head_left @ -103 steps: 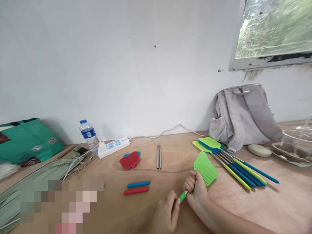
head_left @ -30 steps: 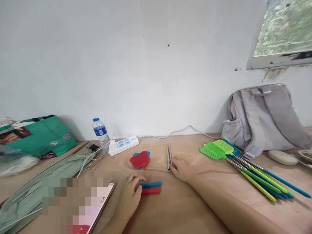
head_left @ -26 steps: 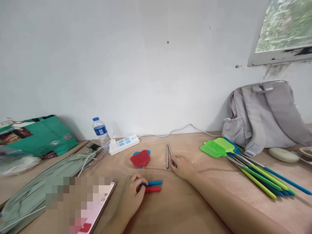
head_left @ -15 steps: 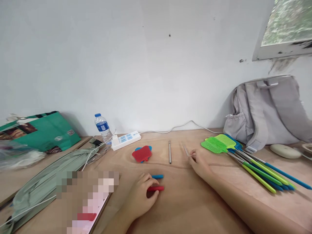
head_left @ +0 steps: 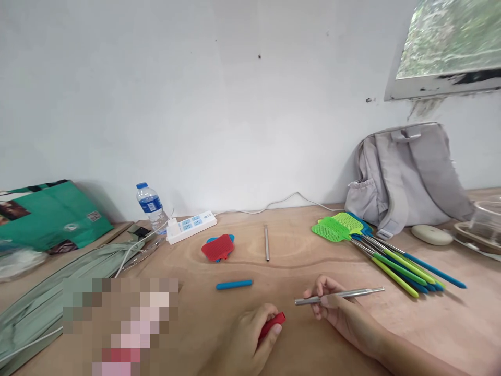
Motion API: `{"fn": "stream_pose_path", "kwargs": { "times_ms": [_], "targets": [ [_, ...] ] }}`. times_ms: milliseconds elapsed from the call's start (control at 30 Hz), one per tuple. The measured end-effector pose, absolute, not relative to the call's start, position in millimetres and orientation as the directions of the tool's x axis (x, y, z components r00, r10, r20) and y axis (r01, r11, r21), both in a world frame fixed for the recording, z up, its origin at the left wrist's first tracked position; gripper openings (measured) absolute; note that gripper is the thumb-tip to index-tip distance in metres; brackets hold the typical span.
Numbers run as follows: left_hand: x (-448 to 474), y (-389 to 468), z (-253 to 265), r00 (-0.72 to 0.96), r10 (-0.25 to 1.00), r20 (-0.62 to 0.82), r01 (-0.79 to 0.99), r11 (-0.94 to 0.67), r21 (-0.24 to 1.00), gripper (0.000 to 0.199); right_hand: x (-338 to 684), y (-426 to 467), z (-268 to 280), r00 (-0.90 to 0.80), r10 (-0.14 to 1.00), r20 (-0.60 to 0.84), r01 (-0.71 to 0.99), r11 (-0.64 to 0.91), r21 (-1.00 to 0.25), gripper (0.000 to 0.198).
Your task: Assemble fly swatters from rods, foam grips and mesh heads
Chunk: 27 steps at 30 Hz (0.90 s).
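Note:
My left hand is closed round a red handle sleeve, whose open end points right and up. Facing it, my right hand pinches a silver metal rod, held nearly level with its left end a short way from the sleeve. The two pieces are apart. Beyond my left hand a blue handle sleeve lies on the table. A second metal rod lies farther back. To its left, a red swatter head rests partly over a blue swatter head.
At right lies a pile of fly swatters in front of a grey backpack. A power strip and a water bottle stand back left, near a green bag. Grey-green cloth lies at left.
My right hand has picked up one metal rod and brought it nearer, towards my left hand. My left hand has lifted the red sleeve and moved right. The view has turned slightly right.

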State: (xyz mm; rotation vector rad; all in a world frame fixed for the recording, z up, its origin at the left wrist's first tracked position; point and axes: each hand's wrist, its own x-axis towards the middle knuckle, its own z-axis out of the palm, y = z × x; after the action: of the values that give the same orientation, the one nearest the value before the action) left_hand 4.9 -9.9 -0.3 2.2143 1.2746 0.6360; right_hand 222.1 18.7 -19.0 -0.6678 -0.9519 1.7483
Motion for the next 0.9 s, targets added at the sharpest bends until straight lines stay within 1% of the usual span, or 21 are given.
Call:
{"fn": "stream_pose_path", "kwargs": {
  "times_ms": [33,100,167,233,400,600,733,833,900],
  "targets": [
    [4.6,-8.5,-0.9,0.453,0.876,0.164,0.640,-0.448,0.625,0.021,220.3,17.9,-17.8,-0.402,0.915,0.011,-0.510,-0.214,-0.833,0.013],
    [3.3,-5.9,-2.1,0.454,0.870,0.192,0.633,-0.467,0.617,0.020,217.5,17.5,-16.7,-0.475,0.880,0.027,-0.521,-0.256,-0.814,0.023],
    [2.5,-4.5,-2.9,0.469,0.857,0.214,0.623,-0.493,0.608,0.019,215.5,16.9,-16.2,-0.510,0.859,0.037,-0.521,-0.274,-0.808,0.033],
    [3.0,-4.2,-3.2,0.476,0.848,0.234,0.613,-0.510,0.603,0.018,214.1,15.6,-15.9,-0.514,0.856,0.048,-0.521,-0.267,-0.811,0.036],
    [7.0,-5.3,-4.3,0.424,0.866,0.266,0.586,-0.487,0.648,0.015,211.1,14.0,-14.8,-0.524,0.850,0.058,-0.529,-0.271,-0.804,0.028],
    [9.9,-3.7,-8.1,0.284,0.901,0.327,0.559,-0.433,0.707,0.012,208.1,16.5,-16.1,-0.519,0.853,0.055,-0.547,-0.281,-0.789,0.019],
    [12.1,-4.5,-10.8,0.319,0.891,0.325,0.546,-0.452,0.705,0.012,200.6,15.4,-16.8,-0.562,0.825,0.066,-0.518,-0.288,-0.806,0.016],
    [15.0,-8.0,-12.5,0.327,0.889,0.322,0.545,-0.455,0.704,0.011,192.3,15.4,-20.1,-0.540,0.840,0.054,-0.450,-0.234,-0.862,0.016],
    [16.8,-11.0,-13.5,0.317,0.892,0.322,0.550,-0.450,0.704,0.011,188.1,15.7,-24.3,-0.486,0.873,0.055,-0.361,-0.143,-0.921,0.014]
  ]
}}
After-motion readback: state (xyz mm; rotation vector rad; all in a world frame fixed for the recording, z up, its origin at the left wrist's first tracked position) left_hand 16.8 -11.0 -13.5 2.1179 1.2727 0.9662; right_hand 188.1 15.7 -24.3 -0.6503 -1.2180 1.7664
